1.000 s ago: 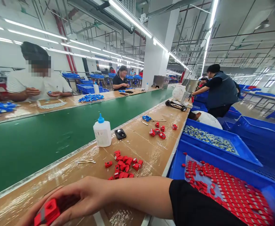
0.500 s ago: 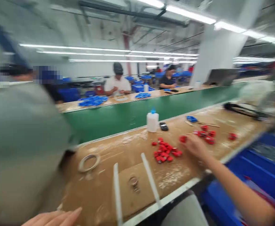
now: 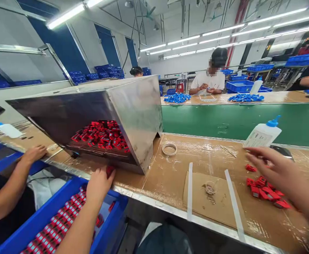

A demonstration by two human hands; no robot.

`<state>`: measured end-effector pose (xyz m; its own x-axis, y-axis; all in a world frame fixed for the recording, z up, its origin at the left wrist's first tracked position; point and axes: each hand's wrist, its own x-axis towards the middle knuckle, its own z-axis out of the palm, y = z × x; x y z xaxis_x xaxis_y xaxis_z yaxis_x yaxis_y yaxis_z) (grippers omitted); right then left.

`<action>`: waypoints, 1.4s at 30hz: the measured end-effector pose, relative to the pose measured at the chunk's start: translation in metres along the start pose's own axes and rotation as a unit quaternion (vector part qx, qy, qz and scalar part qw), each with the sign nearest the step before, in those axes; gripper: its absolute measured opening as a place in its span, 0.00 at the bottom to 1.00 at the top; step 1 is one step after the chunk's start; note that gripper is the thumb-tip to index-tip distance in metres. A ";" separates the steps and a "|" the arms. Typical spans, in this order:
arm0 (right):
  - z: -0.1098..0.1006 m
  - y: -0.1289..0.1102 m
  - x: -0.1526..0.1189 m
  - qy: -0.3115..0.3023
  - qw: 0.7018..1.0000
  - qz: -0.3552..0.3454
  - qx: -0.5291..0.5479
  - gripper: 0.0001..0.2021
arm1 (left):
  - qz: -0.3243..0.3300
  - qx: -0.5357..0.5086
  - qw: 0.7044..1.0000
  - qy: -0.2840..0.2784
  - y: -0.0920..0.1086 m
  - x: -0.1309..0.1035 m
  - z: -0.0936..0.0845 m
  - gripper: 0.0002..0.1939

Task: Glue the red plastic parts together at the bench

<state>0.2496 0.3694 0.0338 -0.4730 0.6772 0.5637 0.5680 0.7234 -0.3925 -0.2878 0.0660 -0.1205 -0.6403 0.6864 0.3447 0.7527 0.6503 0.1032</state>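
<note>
My left hand point(image 3: 100, 181) is at the table's front edge, below the metal hopper, its fingers closed on a small red part point(image 3: 110, 171). Just under that wrist is a blue bin point(image 3: 122, 203) with rows of red parts in it. At the right, my right hand point(image 3: 273, 165) hangs over a loose pile of red parts point(image 3: 266, 190), fingers stretched out and nothing seen in them. Its fingertips are in front of a white bottle with a blue cap point(image 3: 262, 135). More red parts point(image 3: 104, 135) fill the opening of the metal hopper point(image 3: 135, 116).
A cardboard pad point(image 3: 196, 197) is held by white tape strips, with a ring-shaped piece point(image 3: 209, 188) on it. A tape roll point(image 3: 169, 150) lies behind. A green conveyor belt point(image 3: 209, 118) runs past the table. One co-worker's arm point(image 3: 14, 183) is at left; another person sits across.
The view has swung left, bringing the hopper and blue bin into sight. My left hand has come to the table edge with a red part. My right hand is now nearer the bottle.
</note>
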 end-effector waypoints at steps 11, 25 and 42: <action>0.079 -0.018 -0.004 -0.311 0.936 -0.137 0.090 0.23 | 0.075 -0.497 0.849 -0.164 0.173 -0.069 -0.035 0.22; 0.081 -0.030 -0.010 -0.334 0.910 -0.227 0.093 0.17 | 0.247 -0.584 0.704 -0.321 0.392 0.026 0.005 0.19; 0.095 -0.017 -0.009 -0.241 0.914 0.025 0.326 0.18 | 0.240 -0.571 0.675 -0.401 0.383 0.021 0.010 0.19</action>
<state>0.1800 0.3640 -0.0336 -0.7880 0.5792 0.2089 0.1504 0.5100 -0.8470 -0.0147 0.3324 -0.0831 0.1869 0.9821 0.0247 0.2368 -0.0695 0.9691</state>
